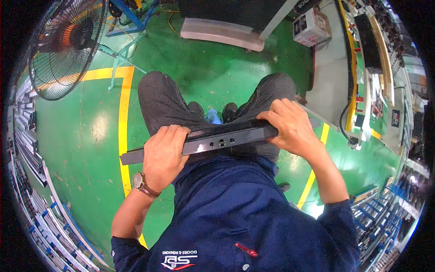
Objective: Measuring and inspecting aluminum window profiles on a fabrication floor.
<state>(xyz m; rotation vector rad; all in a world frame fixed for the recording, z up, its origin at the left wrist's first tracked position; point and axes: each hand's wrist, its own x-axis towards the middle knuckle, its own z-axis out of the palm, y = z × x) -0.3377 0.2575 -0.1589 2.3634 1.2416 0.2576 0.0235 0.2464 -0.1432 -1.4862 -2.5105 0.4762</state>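
Dark bar, a long profile, sits mid-view, crosswise over the thighs, free left end toward 9 o'clock, other end toward 3. Left hand grasps it left of centre, fingers curled over the far edge, thumb on the near side; right hand grasps near the 3 o'clock end, fingers over the top. Can't tell if the bar touches the legs or is fully carried by the hands. Handling, my read: looks like coated metal, so stiff, shouldn't bend; probably hollow, moderate to light for its length. Glossy grey near face reflects light, likely a bit slippery with sweaty palms, and the finish may scratch; not fragile otherwise. Edges look crisp, could bite fingers. Best hold: two hands well apart, either side of the cut-outs in the middle face, as here; keep fingertips out of those openings. One-handed at an end would likely tip it. Bar looks clear of the fan at 10 o'clock and profile rack at 4 o'clock, both well apart.
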